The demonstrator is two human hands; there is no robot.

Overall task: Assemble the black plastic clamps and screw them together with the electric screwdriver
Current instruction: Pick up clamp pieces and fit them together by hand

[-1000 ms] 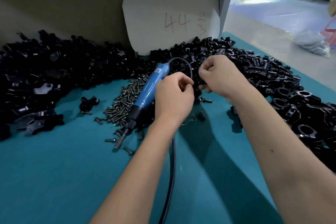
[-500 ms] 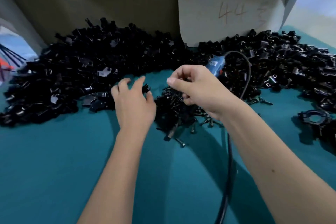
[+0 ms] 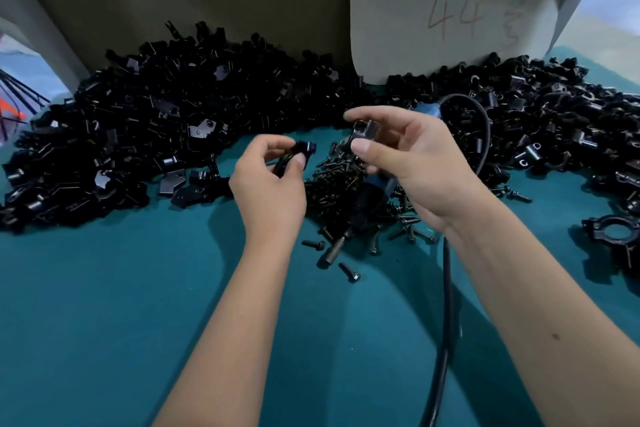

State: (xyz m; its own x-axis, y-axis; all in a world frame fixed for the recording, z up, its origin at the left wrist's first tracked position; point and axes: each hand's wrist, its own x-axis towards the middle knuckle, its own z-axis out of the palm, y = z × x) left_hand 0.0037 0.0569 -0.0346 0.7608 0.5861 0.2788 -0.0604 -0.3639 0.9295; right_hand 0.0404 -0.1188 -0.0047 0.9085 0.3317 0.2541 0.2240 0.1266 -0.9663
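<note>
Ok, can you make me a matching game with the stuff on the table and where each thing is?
Things:
1. electric screwdriver
2. card marked 44
3. small black clamp piece
4. black clamp half

Places:
A. pinched in the left hand
B. leaning against the back wall
C. held in the right hand
D. lying on the pile of screws

Pairs: 1-D, 2-B, 3-A, 4-C

Glossy black plastic clamp parts (image 3: 145,135) heap along the desk's (image 3: 104,322) far edge, on its matt teal cloth. Dark metal screws (image 3: 341,180) glint mid-desk; the cable (image 3: 446,288) looks smooth, rubbery.
</note>
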